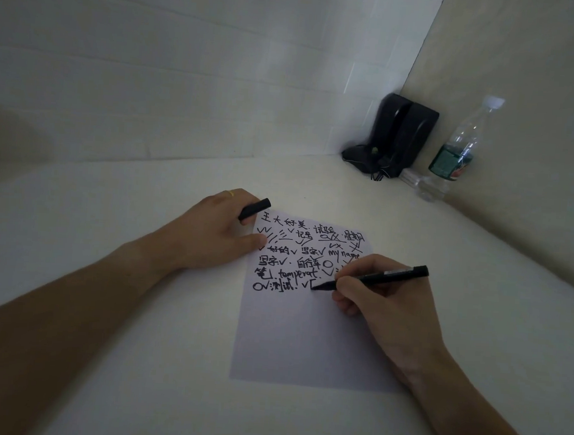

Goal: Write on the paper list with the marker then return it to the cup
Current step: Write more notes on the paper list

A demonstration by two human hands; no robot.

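My right hand (379, 300) pinches the marker (372, 278) low on its barrel, tip on the paper list (305, 336) below the last written row; it's light, stiff, slick. My left hand (210, 233) pins the paper's top-left corner, curled around the cap (255, 208)

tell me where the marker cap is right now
In the head view the marker cap is held in the left hand, which rests on the upper left corner of the paper.
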